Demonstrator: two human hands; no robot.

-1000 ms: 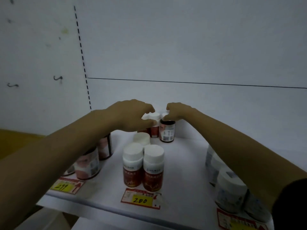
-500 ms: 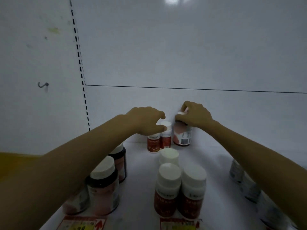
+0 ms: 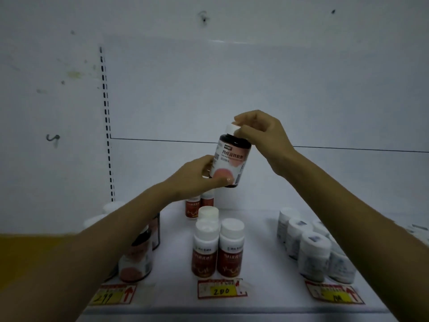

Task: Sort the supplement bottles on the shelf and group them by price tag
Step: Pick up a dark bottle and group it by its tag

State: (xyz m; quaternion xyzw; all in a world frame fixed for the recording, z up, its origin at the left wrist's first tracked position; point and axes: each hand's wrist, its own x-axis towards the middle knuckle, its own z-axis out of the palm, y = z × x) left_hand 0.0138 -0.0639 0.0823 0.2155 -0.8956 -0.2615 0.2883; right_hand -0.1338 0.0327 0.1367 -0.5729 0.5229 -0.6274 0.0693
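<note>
Left hand (image 3: 197, 176) grips the dark bottle (image 3: 232, 159) low, right hand (image 3: 260, 133) pinches its cap (image 3: 232, 129); a slip could topple red-labelled bottles (image 3: 205, 254) beneath it.

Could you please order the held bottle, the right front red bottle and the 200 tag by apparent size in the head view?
Held bottle
Right front red bottle, slimmer
200 tag
Distances differ, so true sizes are unsure.
</note>
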